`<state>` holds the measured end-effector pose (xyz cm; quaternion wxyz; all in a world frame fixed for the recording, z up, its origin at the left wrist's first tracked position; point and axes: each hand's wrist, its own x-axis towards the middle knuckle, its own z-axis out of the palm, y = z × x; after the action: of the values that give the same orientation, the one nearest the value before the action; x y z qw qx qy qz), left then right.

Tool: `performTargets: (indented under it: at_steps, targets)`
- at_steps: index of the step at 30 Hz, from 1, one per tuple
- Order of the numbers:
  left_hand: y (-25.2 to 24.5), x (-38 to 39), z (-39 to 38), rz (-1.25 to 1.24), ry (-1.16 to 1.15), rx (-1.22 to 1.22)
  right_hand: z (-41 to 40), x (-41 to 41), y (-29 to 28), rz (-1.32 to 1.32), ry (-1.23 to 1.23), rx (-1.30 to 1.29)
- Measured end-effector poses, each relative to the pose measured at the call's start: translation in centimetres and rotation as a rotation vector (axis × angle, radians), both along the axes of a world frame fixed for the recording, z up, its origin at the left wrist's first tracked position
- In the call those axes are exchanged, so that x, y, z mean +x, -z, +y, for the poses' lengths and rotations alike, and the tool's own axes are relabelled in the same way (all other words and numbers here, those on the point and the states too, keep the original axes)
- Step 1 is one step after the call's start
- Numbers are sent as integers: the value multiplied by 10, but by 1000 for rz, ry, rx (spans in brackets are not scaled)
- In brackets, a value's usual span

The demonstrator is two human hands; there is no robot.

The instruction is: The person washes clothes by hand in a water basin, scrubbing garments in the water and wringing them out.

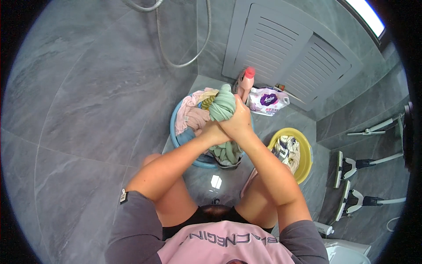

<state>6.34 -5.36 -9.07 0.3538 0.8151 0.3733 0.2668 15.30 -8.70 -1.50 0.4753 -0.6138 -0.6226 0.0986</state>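
Note:
A bunched, twisted pale green cloth (223, 104) is gripped in both my hands above a blue basin (174, 132). My right hand (238, 118) closes around its thick upper part. My left hand (216, 132) is clenched just below, its wrist crossing close to the right one. More green fabric (227, 153) hangs beneath my hands, down to the basin's near rim. Inside the basin lie a pink garment (187, 110), a dusty-pink cloth (197, 118), a yellow-and-dark patterned piece (207, 103) and a blue cloth (186, 136). My fingers are partly hidden by the cloth and each other.
Behind the basin stand a pink bottle (246, 84) with a red cap and a white-purple pouch (268, 100). A yellow basin (308, 155) to the right holds a light garment (288, 150). Two mops (357, 163) lean on the right wall. A shower hose (184, 66) hangs at the back.

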Motion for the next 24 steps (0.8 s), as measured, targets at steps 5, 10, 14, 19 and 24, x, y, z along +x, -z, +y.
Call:
performTargets:
  at_steps: [5,10,14,19,24]
  targets:
    - [-11,7,4,18,0,-34,3,7,2,37,32,36]
    - [-49,-6,15,-471,133,-250,8,49,-27,584,-459,-139]
    - [-73,-18,25,-672,204,-240,1,90,-18,325,-657,-316]
    - [-15,-25,35,-1020,324,-424,2,51,-6,336,-798,-370]
    - [-77,-15,20,-150,-174,522,-5,31,3,584,-656,-434]
